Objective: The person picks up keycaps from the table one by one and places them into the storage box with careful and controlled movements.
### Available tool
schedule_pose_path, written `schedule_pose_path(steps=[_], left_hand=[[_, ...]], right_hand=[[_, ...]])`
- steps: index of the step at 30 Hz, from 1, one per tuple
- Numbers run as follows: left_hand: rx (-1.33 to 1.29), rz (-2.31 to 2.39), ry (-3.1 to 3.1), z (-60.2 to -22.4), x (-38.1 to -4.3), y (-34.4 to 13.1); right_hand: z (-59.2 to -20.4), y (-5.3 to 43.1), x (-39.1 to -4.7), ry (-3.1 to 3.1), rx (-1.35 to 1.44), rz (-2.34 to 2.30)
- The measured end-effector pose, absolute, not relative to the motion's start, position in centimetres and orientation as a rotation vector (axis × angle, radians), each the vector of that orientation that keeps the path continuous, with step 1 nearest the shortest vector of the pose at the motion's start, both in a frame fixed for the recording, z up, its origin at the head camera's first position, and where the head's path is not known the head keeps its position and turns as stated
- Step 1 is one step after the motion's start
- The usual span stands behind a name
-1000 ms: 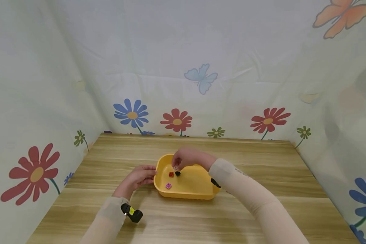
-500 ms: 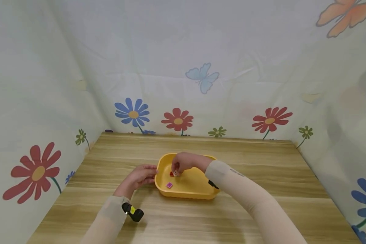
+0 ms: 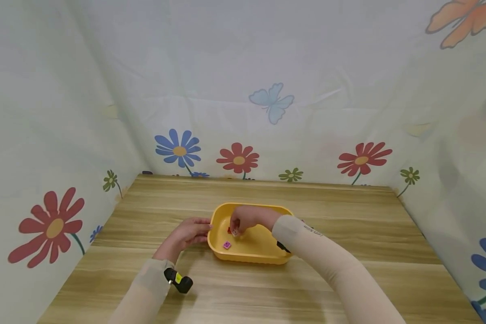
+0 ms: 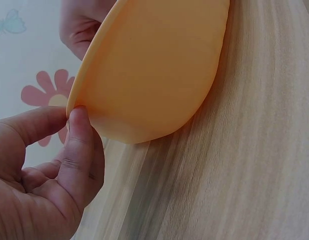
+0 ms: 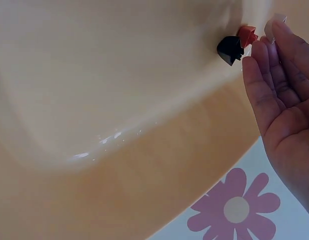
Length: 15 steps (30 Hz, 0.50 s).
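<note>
My left hand (image 3: 192, 229) pinches the left rim of a yellow plastic basin (image 3: 251, 259); in the left wrist view its thumb and fingers meet at the rim of the basin wall (image 4: 154, 65). Inside the basin, my right hand (image 3: 245, 218) pinches a small pale piece (image 5: 269, 31) between thumb and fingertips. Just beyond those fingertips in the right wrist view lie a small black piece (image 5: 228, 50) and a red one (image 5: 247, 35), side by side. The black piece is hidden in the head view. A small pink square piece (image 3: 227, 245) lies nearer the basin's front left.
The basin stands on a wood-grain table (image 3: 178, 193). Behind and at both sides hangs a pale cloth (image 3: 227, 67) printed with flowers and butterflies. A black wrist camera (image 3: 179, 281) is strapped to the left sleeve.
My right hand has lowered slightly with the pale piece, toward the basin floor, and now covers the black piece from the head camera. The left hand keeps its pinch on the rim.
</note>
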<state>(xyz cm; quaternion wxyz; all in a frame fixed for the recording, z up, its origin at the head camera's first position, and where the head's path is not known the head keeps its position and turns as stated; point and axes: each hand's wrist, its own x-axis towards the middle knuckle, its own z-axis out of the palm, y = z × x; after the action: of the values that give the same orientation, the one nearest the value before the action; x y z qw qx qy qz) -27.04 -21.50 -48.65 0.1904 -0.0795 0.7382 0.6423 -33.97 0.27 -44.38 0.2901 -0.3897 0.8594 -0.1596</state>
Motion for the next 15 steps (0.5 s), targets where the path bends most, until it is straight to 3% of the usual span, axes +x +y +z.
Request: schedule_pose_path(steps=[15], left_hand=[[-0.236,1.808,2.073,-48.66,-27.18,-21.48]], right_hand=[[-45.13,-0.17,-33.88,2.291,-1.088,-0.298]])
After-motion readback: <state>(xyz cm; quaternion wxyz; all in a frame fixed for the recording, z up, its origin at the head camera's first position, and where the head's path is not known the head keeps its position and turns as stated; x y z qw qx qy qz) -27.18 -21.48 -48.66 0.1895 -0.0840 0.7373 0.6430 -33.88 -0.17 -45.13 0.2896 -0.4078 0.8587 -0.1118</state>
